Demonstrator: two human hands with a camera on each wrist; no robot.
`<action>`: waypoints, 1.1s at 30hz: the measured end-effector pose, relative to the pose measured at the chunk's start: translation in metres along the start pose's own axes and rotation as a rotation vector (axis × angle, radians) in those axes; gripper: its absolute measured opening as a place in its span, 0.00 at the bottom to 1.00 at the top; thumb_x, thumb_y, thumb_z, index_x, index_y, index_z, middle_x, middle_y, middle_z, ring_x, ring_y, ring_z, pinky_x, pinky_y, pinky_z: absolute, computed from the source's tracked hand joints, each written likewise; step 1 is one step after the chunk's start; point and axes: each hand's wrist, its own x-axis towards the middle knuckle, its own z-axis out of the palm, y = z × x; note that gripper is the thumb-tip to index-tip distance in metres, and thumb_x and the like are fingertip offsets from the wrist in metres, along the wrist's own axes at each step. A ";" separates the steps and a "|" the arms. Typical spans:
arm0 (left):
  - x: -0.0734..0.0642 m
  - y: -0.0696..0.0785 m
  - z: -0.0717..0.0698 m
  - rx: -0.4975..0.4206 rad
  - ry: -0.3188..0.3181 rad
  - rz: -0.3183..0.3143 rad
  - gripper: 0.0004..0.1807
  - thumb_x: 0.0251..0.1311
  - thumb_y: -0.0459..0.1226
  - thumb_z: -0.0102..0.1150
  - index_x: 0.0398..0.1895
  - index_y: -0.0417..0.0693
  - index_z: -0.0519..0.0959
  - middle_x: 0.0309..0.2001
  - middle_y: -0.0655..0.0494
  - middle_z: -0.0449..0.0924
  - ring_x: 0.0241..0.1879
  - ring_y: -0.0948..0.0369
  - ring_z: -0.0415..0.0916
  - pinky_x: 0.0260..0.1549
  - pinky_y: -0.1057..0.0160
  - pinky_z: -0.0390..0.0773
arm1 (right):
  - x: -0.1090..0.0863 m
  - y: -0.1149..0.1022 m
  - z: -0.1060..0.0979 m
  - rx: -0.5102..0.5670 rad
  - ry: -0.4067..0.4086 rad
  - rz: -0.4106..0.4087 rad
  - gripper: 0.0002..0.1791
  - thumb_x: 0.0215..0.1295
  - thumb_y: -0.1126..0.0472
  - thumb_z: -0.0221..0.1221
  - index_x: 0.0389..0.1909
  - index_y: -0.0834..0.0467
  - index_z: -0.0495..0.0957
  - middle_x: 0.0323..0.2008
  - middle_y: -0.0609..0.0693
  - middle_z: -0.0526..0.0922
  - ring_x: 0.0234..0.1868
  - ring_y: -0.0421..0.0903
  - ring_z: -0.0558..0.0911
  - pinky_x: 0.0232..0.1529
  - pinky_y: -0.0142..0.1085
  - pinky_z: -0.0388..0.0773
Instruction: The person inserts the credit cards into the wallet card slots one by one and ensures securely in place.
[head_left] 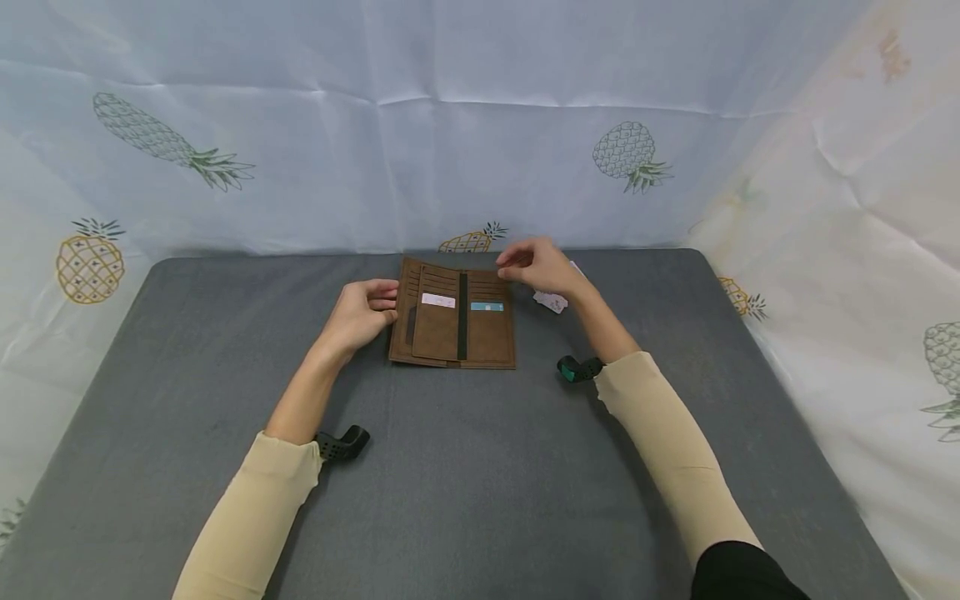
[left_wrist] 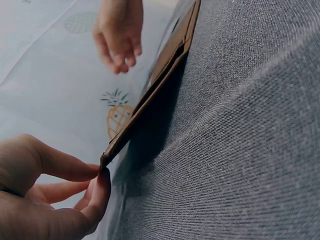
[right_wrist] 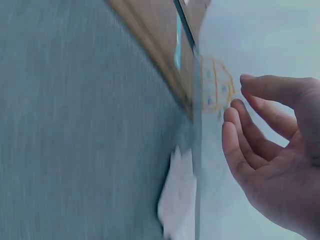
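The left grip (head_left: 360, 315) had it, thumb and fingers pinching the left edge of the brown bifold wallet (head_left: 438, 337), which lay open on the grey worktop (head_left: 465, 467), that edge seemingly tipped up a little! And the right grip (head_left: 536, 265)? Released, nothing between thumb and curved fingers, hovering by the wallet's top right corner. Left of the wallet's dark central band (head_left: 462, 321) peeped a pinkish-white card (head_left: 438, 300); right of it, a blue card (head_left: 487, 307). Just right of the wallet, partly hidden by the arm, lay a jagged pale-pink piece (head_left: 552, 302), too small to identify. The step in hand looked like steadying the open wallet; the next move seemingly called for that left pinch to hold while the free right grip picked its target.
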 end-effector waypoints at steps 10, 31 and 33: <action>0.000 0.002 0.000 -0.009 -0.002 -0.006 0.31 0.76 0.23 0.52 0.81 0.34 0.66 0.75 0.32 0.71 0.74 0.39 0.73 0.74 0.43 0.79 | -0.028 0.036 -0.038 -0.088 0.078 0.125 0.19 0.75 0.60 0.66 0.58 0.69 0.84 0.54 0.68 0.87 0.55 0.65 0.87 0.49 0.43 0.86; -0.001 0.001 0.000 -0.020 -0.004 -0.013 0.31 0.76 0.23 0.53 0.82 0.35 0.66 0.75 0.33 0.70 0.75 0.39 0.73 0.74 0.44 0.79 | -0.043 0.054 -0.046 -0.339 0.065 0.343 0.39 0.63 0.46 0.77 0.64 0.70 0.80 0.59 0.68 0.84 0.57 0.61 0.82 0.61 0.57 0.82; 0.000 0.001 0.000 -0.021 -0.004 -0.015 0.31 0.76 0.23 0.53 0.82 0.35 0.66 0.75 0.33 0.71 0.75 0.40 0.73 0.74 0.44 0.79 | -0.044 0.055 -0.046 -0.332 0.065 0.348 0.39 0.63 0.46 0.77 0.64 0.71 0.79 0.59 0.68 0.83 0.56 0.61 0.81 0.61 0.57 0.82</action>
